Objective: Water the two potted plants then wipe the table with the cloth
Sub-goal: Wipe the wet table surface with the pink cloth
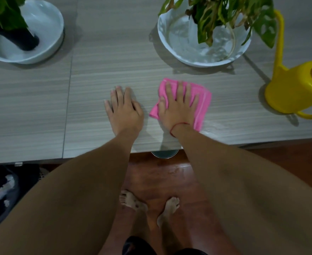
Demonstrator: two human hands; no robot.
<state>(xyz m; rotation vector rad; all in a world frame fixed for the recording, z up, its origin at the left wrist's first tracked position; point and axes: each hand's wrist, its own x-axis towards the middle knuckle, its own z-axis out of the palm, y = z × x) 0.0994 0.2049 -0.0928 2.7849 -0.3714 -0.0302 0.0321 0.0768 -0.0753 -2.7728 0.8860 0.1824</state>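
A pink cloth [202,100] lies flat on the grey wood-grain table [105,70], and my right hand [177,105] presses down on it with fingers spread. Just left of it, my left hand [123,107] rests flat on the bare tabletop, holding nothing. One potted plant [6,17] in a dark pot stands in a white bowl [46,28] at the back left. The other plant [225,17], with holed, partly browned leaves, stands in a white bowl [181,46] at the back right. A yellow watering can [295,89] sits at the right edge.
The table's front edge [96,157] runs just below my wrists. Under it are a reddish wooden floor [160,179], my bare feet, and a dark bin [4,190] at the lower left. A seam [68,89] crosses the tabletop on the left.
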